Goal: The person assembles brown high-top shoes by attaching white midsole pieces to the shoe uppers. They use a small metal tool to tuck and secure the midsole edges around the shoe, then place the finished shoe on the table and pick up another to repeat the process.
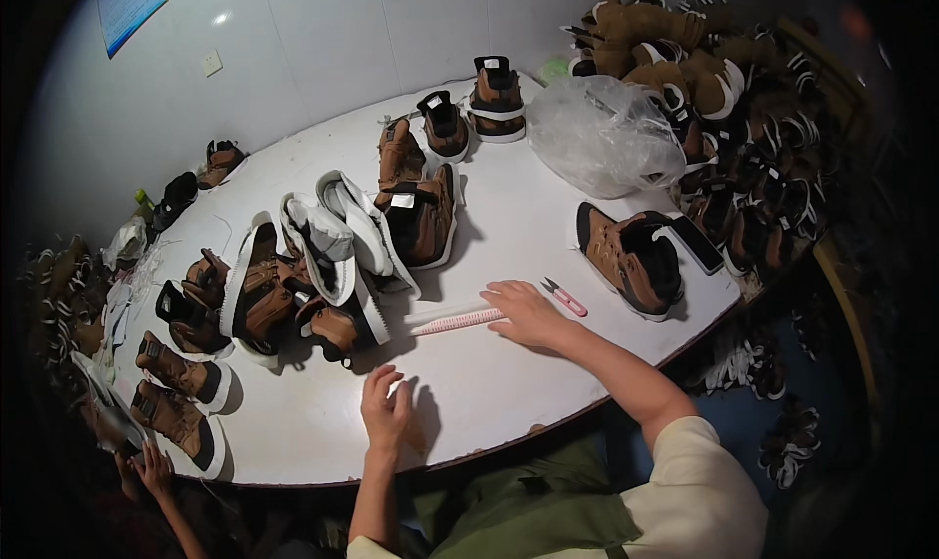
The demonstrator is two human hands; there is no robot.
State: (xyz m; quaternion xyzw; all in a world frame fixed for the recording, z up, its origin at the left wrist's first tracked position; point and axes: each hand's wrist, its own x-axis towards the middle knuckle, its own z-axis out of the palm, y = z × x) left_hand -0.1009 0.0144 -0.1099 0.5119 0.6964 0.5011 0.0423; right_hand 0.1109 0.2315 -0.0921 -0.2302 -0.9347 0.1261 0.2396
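My right hand (526, 313) lies on the table with its fingers stretched out over the right end of a white strip with red marks (455, 321). Just beyond it rests a pair of thread snips (564, 298) with pink handles. My left hand (387, 409) hovers near the front edge, fingers loosely bent and apart, holding nothing visible. Closest to it is a brown boot (337, 326) on its side, under white-lined boots (328, 246). To the right of my right hand stands a single brown and black boot (631, 261).
A clear plastic bag (606, 138) sits at the back right, before a large pile of boots (724, 80). A dark phone (696, 244) lies by the right edge. More boots (176, 402) line the left side, where another person's hand (154, 473) shows.
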